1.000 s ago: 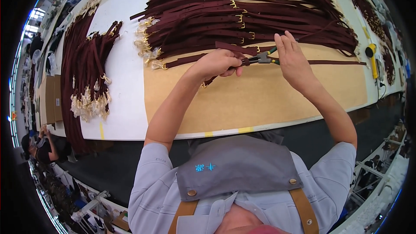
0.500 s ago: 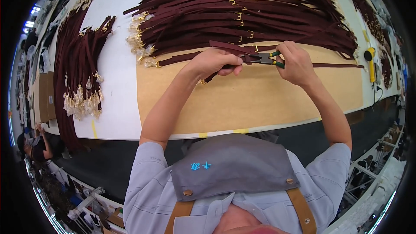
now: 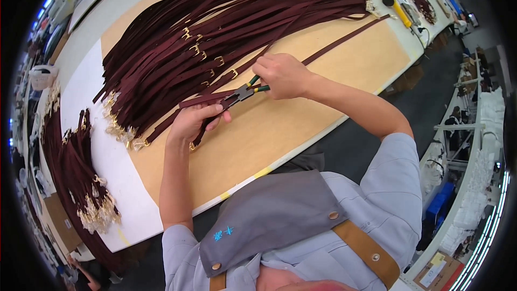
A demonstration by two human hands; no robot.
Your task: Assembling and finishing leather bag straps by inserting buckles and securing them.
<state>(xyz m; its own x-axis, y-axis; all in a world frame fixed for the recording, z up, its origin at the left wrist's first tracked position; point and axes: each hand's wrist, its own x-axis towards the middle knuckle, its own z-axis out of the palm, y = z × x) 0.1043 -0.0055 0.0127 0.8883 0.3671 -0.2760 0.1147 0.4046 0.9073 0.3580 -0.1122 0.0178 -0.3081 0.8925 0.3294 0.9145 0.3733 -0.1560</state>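
Observation:
My right hand (image 3: 283, 77) is closed round the green handles of a pair of pliers (image 3: 244, 92). Their jaws meet a dark maroon strap (image 3: 203, 100) near the fingertips of my left hand (image 3: 195, 122). That hand pinches the strap between thumb and fingers; a folded part of it hangs below the palm with a gold-coloured fitting (image 3: 193, 146) at its end. Just beyond the pliers a gold buckle (image 3: 234, 73) shows on a strap. What the jaws grip exactly is too small to tell.
A wide pile of maroon straps (image 3: 226, 29) with gold buckles covers the far side of the brown paper (image 3: 280, 134). More straps (image 3: 78, 161) hang over the table's left part. A yellow tool (image 3: 397, 6) lies far right. Part of another person (image 3: 86, 276) shows lower left.
The whole view has swung, so the table now slants up to the right. My hands keep their hold on the strap and the pliers.

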